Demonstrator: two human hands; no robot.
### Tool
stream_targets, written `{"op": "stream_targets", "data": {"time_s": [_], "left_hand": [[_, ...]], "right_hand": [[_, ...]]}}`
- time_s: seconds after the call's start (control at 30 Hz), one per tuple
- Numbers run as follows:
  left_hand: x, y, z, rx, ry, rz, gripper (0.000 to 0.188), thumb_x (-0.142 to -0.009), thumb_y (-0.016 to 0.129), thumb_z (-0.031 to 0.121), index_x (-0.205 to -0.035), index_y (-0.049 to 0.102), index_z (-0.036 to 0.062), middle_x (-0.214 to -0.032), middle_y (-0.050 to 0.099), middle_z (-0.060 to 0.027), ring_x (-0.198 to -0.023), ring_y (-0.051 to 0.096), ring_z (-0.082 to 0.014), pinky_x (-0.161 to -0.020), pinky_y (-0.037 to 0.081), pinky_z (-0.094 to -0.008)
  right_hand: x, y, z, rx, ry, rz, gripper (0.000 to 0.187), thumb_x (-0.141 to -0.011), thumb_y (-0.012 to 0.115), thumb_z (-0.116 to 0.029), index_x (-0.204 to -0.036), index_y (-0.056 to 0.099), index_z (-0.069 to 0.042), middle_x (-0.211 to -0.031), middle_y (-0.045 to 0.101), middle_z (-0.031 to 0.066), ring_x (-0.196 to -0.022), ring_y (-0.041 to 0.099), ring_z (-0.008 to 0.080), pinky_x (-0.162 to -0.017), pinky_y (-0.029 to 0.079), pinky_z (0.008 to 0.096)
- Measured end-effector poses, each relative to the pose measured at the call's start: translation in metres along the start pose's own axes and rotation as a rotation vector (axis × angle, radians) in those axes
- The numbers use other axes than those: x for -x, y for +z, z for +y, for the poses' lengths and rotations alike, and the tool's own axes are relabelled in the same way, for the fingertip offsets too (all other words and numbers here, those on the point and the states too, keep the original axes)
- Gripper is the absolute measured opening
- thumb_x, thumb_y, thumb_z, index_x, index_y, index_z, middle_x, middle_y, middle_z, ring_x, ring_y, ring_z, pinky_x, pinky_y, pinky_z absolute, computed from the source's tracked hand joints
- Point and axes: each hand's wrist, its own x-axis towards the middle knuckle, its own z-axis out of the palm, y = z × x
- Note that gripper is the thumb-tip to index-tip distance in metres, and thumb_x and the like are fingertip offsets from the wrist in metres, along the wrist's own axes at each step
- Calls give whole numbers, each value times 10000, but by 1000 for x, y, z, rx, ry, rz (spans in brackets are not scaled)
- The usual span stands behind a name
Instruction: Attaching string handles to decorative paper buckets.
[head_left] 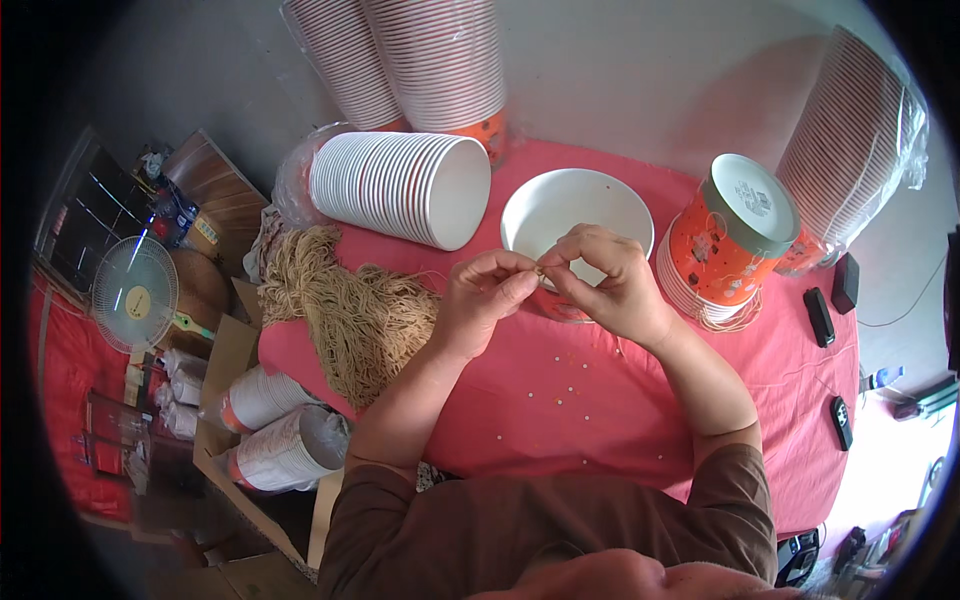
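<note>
My left hand (484,298) and my right hand (622,290) meet fingertip to fingertip at the near rim of an upright white paper bucket (520,215). Both hands pinch a tiny bit of something pale yellowish, too small to make out. A short thread end shows below my right hand. Left of my left forearm lies a large bundle of tan cord (365,325). Right of my right hand, a short stack of orange patterned buckets (700,255) stands upside down, with loops of tan cord around it.
A stack of white buckets (380,185) lies on its side on the red tablecloth (640,410). Tall wrapped bucket stacks (440,65) stand behind, another (850,140) at far right. Small dots are scattered near me. Black devices (819,317) lie right; an open carton (225,400) stands left.
</note>
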Motion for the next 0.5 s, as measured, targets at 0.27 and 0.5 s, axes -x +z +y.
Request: {"op": "stream_targets", "data": {"time_s": [0.27,0.5], "left_hand": [[2,12,6,-304,132,52,93,-949,654,56,-998,680,-18,-854,674,0,-798,593,-32,-699,470,-191],[1,14,2,-396,182,84,73,-939,657,42,-970,676,-21,-783,616,43,-711,516,-5,-624,409,-179]], "right_hand": [[1,-3,-5,-99,170,-79,53,-864,674,-10,-910,660,11,-819,685,83,-770,658,165,-700,523,306],[-1,-7,-10,-238,431,-182,102,-976,599,-70,-948,635,21,-813,644,19,-770,588,74,-700,499,247]]}}
